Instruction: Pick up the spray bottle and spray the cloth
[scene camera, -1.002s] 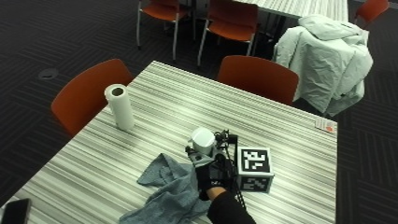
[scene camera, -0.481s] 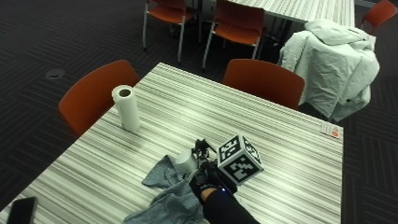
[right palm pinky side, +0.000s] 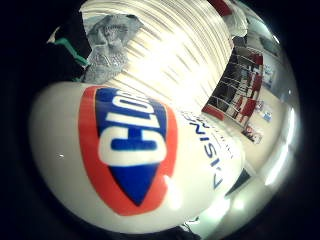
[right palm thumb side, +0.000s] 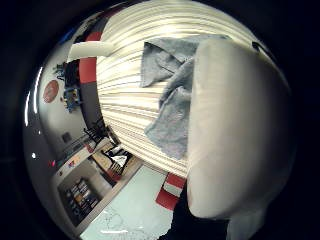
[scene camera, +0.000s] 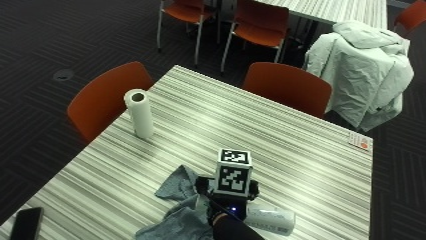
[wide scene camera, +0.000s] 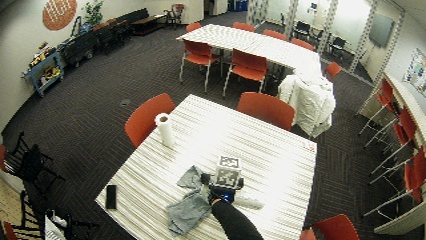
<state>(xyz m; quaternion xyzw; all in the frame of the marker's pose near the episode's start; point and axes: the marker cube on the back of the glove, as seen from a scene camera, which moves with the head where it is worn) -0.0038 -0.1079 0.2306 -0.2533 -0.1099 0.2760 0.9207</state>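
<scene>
Now the spray bottle (scene camera: 269, 218), seemingly upright a second ago, lies tipped on its side close against the palm of my gloved right hand (scene camera: 223, 212), the cloth (scene camera: 176, 210) on the hand's other side; whether I actually grip it I cannot tell, so spraying waits.

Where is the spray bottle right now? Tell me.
In the outside view the spray bottle lies on its side on the striped table, under the gloved right hand, just beside the grey cloth.
</scene>
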